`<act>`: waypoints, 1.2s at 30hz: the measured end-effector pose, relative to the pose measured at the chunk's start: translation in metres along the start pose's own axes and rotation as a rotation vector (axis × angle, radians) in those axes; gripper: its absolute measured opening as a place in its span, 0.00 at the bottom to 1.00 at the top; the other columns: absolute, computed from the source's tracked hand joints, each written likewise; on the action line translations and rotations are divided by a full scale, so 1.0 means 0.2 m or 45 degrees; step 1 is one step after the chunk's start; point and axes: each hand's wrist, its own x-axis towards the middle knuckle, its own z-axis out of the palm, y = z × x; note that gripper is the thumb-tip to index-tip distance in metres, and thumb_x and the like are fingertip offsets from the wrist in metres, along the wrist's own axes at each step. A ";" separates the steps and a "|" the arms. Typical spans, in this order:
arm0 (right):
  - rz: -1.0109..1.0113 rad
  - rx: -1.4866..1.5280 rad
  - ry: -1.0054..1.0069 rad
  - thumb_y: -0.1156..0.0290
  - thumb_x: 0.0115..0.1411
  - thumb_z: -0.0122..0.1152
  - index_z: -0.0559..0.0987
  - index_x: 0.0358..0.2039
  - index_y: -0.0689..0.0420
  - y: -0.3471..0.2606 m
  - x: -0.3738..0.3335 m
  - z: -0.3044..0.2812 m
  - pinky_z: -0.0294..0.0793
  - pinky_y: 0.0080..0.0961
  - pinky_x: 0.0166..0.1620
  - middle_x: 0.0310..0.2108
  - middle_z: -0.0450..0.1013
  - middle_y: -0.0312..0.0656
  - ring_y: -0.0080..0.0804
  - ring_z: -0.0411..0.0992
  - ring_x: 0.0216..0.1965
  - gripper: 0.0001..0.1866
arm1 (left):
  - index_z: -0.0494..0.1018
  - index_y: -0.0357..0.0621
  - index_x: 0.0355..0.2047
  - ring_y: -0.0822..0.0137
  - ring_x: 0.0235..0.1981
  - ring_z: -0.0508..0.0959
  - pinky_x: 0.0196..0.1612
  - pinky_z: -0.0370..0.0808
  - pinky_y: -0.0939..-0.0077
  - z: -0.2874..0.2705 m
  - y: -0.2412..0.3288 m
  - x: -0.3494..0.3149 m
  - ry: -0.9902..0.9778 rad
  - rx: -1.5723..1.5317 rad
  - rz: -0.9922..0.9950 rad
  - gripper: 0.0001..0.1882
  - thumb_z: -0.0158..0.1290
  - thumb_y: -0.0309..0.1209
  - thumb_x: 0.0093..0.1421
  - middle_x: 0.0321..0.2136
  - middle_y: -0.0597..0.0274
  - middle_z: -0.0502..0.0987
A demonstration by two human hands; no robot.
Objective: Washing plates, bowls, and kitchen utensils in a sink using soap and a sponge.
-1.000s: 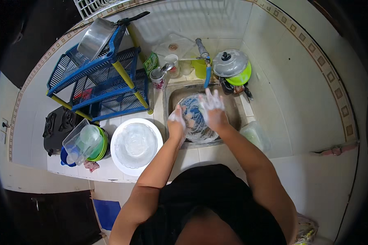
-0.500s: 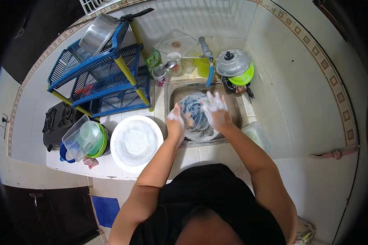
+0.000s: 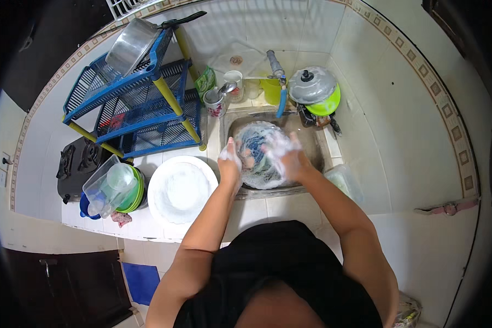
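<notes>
A round plate (image 3: 252, 174) with a dark blue pattern and thick white foam is tilted up in the metal sink (image 3: 315, 150). My left hand (image 3: 231, 164) grips its left rim; the thumb shows and the other fingers are hidden behind it. Over the right part of the plate's face, my foamy right hand (image 3: 291, 157) is smeared by motion. Whether something sits between its fingers cannot be made out. Behind the sink, the tap (image 3: 276, 65) ends in a short blue hose (image 3: 281, 104).
A white basin (image 3: 181, 188) stands left of the sink, with stacked bowls (image 3: 127, 188) and a black stove (image 3: 79, 164) farther left. The blue rack (image 3: 142, 104) holds a pot (image 3: 132, 46). Cups (image 3: 215, 103) line the back; a lidded pot (image 3: 312, 85) stands back right.
My right hand, spread at the plate's upper right before, has dropped slightly and blurs across its face. My left hand stays at the left rim, shifted slightly left.
</notes>
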 end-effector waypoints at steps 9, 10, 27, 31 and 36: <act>-0.003 0.334 0.393 0.66 0.50 0.55 0.64 0.54 0.60 -0.24 0.20 0.22 0.53 0.44 0.59 0.57 0.55 0.59 0.59 0.53 0.57 0.30 | 0.69 0.39 0.44 0.66 0.35 0.73 0.43 0.70 0.73 0.08 0.00 0.00 -0.109 -0.088 -0.075 0.30 0.37 0.55 0.61 0.34 0.58 0.74; -0.008 0.334 0.390 0.66 0.50 0.55 0.64 0.54 0.60 -0.26 0.18 0.23 0.53 0.44 0.59 0.57 0.55 0.59 0.59 0.53 0.57 0.30 | 0.67 0.39 0.46 0.65 0.35 0.74 0.42 0.71 0.73 0.03 -0.04 0.05 -0.160 -0.335 -0.175 0.31 0.37 0.56 0.61 0.34 0.58 0.74; 0.344 1.326 0.035 0.75 0.40 0.66 0.74 0.39 0.57 0.21 0.04 -0.49 0.73 0.24 0.38 0.33 0.74 0.39 0.29 0.73 0.33 0.21 | 0.61 0.40 0.54 0.60 0.51 0.69 0.55 0.63 0.68 0.10 0.19 0.03 -0.591 -0.151 -0.218 0.44 0.25 0.66 0.56 0.49 0.54 0.69; 0.872 1.641 0.753 0.69 0.50 0.63 0.75 0.34 0.60 0.35 0.14 -0.24 0.71 0.20 0.33 0.28 0.74 0.35 0.22 0.71 0.28 0.12 | 0.67 0.37 0.44 0.64 0.37 0.75 0.43 0.72 0.70 0.15 0.14 -0.05 -0.502 -0.246 -0.128 0.34 0.34 0.59 0.59 0.35 0.55 0.75; 0.421 2.723 1.527 0.63 0.49 0.60 0.76 0.31 0.57 0.14 0.25 0.09 0.68 0.33 0.44 0.36 0.71 0.43 0.39 0.70 0.38 0.12 | 0.69 0.42 0.26 0.72 0.17 0.71 0.22 0.70 0.77 0.17 0.17 -0.06 -0.389 -0.084 0.035 0.25 0.38 0.52 0.62 0.16 0.64 0.71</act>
